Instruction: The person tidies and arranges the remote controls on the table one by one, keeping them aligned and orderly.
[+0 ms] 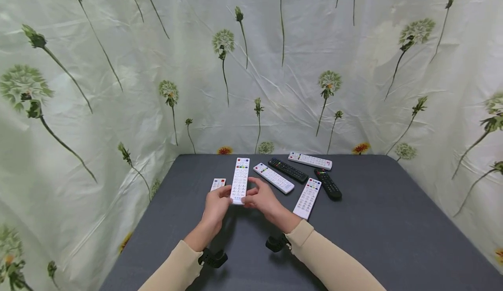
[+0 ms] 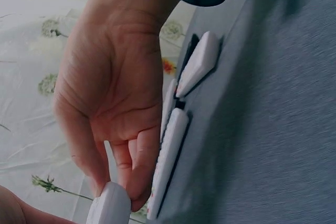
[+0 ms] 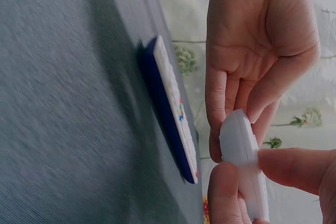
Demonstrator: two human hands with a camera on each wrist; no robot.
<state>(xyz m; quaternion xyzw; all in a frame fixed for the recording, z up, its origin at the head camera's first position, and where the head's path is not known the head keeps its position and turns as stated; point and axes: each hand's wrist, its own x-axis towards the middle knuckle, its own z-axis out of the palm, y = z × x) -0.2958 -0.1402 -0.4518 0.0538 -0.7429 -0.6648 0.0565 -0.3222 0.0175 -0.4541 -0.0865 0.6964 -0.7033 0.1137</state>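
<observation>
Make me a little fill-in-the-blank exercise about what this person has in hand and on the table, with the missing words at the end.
1. The left hand and right hand together hold one remote, whose colour is ____.
2. Exactly ____ of the remotes lying on the table are black.
3. Counting the held one, the head view shows ____ remotes in all.
4. In the right wrist view, the resting remote has a white top and a ____ lower shell.

Missing words: white; two; seven; blue.

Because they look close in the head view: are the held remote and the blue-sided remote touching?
Apart. The right wrist view shows backdrop between the held remote and the blue-sided remote.
</observation>
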